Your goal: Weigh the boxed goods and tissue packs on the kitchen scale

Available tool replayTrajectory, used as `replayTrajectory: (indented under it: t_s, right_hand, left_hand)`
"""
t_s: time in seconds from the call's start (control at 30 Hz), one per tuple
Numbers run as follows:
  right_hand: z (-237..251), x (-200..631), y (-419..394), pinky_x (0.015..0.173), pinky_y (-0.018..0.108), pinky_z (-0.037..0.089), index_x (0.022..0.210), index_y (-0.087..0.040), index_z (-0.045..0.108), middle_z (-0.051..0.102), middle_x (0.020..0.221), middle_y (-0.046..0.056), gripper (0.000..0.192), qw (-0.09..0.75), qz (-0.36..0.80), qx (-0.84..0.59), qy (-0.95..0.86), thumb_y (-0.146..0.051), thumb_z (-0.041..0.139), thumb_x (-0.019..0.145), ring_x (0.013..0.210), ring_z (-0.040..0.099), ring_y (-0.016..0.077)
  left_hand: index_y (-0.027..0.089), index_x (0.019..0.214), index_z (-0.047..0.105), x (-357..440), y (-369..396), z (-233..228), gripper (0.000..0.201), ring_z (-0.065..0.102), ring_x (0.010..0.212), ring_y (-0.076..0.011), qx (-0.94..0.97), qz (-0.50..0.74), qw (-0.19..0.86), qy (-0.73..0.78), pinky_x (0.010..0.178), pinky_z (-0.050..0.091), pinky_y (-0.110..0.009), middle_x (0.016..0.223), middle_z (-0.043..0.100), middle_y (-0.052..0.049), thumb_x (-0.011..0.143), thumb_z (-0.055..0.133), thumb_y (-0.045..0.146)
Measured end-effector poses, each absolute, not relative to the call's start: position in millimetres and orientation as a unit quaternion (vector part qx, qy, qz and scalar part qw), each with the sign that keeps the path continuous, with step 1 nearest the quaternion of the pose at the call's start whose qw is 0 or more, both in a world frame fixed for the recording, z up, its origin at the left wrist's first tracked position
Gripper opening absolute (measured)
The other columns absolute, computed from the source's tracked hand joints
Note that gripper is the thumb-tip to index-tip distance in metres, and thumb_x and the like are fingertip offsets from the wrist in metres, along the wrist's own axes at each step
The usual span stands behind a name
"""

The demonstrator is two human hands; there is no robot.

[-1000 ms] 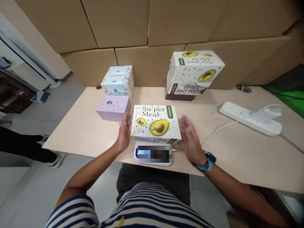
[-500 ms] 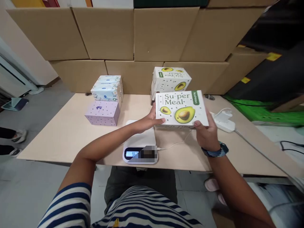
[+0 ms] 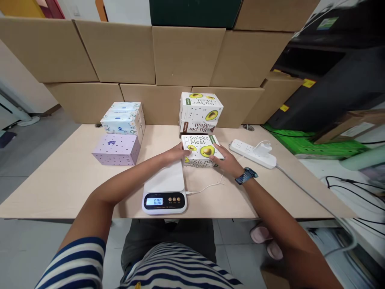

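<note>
Cardboard, glossy and rectangular: I see the avocado box flat on the table, behind the smooth white scale, my left hand and right hand clasping its ends.

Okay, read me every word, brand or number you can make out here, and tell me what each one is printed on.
"Su·per Meal": top of the avocado box held between the left hand and right hand.
"Su·per Meal", upside down: stacked avocado boxes behind it.
"0.00": display of the scale.
Green tab on the held box, tissue packs, purple box, scale buttons: too small to read.
</note>
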State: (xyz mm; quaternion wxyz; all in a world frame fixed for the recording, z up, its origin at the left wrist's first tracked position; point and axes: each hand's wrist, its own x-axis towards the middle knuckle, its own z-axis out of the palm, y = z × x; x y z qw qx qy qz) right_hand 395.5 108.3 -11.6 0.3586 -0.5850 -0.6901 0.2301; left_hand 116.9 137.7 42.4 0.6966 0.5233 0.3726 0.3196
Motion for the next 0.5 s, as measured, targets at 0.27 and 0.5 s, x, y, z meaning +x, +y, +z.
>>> replayTrajectory:
  t_s: [0.27, 0.5]
  right_hand:
    - [-8.9, 377.9, 125.1, 0.131, 0.062, 0.043, 0.164, -0.020, 0.054, 0.058, 0.166, 0.018, 0.095, 0.319, 0.159, -0.604, -0.712, -0.084, 0.052, 0.092, 0.157, 0.053, 0.0411]
    - [-4.8, 371.1, 117.9, 0.113, 0.061, 0.056, 0.160, -0.017, 0.058, 0.073, 0.146, 0.022, 0.088, 0.273, 0.096, -0.646, -0.706, -0.078, 0.047, 0.098, 0.133, 0.069, 0.0451]
  left_hand:
    - [0.016, 0.142, 0.058, 106.1, 159.8, 41.6, 0.067, 0.066, 0.140, -0.0451, 0.578, 0.292, 0.632, 0.425, 0.118, 0.052, -0.072, 0.151, 0.069, -0.023, 0.082, 0.087, 0.022]
    - [0.017, 0.140, 0.063, 101.0, 158.2, 39.4, 0.060, 0.066, 0.140, -0.0438, 0.610, 0.282, 0.611, 0.418, 0.119, 0.053, -0.066, 0.148, 0.072, -0.021, 0.086, 0.086, 0.028]
